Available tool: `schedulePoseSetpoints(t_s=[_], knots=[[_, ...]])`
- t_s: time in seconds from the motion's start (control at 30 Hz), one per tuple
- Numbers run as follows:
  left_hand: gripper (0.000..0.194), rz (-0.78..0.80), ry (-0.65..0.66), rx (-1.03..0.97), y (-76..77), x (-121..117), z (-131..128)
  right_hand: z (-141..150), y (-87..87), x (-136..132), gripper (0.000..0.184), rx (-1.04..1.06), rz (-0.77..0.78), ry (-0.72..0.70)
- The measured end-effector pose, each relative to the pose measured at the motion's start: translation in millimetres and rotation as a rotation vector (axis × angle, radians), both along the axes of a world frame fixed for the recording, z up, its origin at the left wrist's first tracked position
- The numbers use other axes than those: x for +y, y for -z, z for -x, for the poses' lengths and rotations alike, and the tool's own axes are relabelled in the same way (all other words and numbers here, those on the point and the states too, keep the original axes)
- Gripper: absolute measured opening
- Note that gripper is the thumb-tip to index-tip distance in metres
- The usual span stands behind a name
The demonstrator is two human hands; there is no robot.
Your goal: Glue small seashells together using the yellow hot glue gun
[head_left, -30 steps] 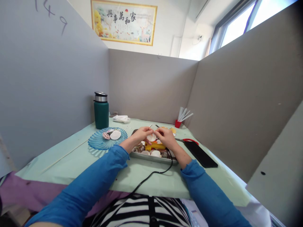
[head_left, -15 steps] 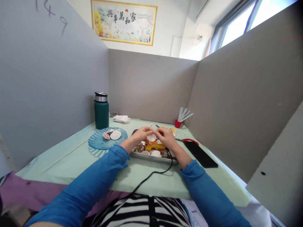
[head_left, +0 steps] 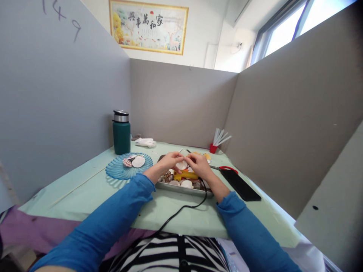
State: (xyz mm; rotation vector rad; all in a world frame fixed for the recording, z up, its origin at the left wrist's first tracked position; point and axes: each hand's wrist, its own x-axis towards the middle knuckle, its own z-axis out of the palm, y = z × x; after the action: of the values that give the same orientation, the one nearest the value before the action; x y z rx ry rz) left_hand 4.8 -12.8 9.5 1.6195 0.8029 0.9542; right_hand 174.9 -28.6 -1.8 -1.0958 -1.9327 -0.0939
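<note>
Over the metal tray point(head_left: 181, 190), my left hand point(head_left: 169, 162) and my right hand point(head_left: 200, 164) meet at the fingertips. Both are closed on a white seashell point(head_left: 182, 165), which shows just below the fingers. Whether a smaller piece is pinched at its top edge I cannot make out. Under my hands lies a yellow hot glue gun point(head_left: 185, 175) on the tray's contents, with its black cord point(head_left: 183, 206) running toward me. Several shells, among them a white one point(head_left: 186, 184), fill the tray around it. My hands hide the tray's far part.
At left stands a blue fluted plate point(head_left: 113, 170) with shells on it, and behind it a green bottle point(head_left: 121, 136). A black phone-like slab point(head_left: 241, 185), red-handled scissors point(head_left: 229, 168) and a red cup point(head_left: 213, 148) of white sticks are at right. Grey partitions point(head_left: 181, 102) enclose the table.
Both hands stay in place over the tray with the seashell. Only a very slight shift of the fingers and the shell shows.
</note>
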Motion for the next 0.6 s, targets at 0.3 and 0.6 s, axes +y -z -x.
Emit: schedulePoseSetpoints(t_s=[0.3, 0.6], knots=[[0.029, -0.031, 0.006, 0.003, 2.5, 3.2, -0.4, 0.9, -0.4, -1.3, 0.03, -0.026, -0.019, 0.01], [0.027, -0.046, 0.0, 0.028, 4.0, 4.8, -0.4, 1.4, -0.7, -1.2, 0.031, -0.051, -0.035, 0.024]])
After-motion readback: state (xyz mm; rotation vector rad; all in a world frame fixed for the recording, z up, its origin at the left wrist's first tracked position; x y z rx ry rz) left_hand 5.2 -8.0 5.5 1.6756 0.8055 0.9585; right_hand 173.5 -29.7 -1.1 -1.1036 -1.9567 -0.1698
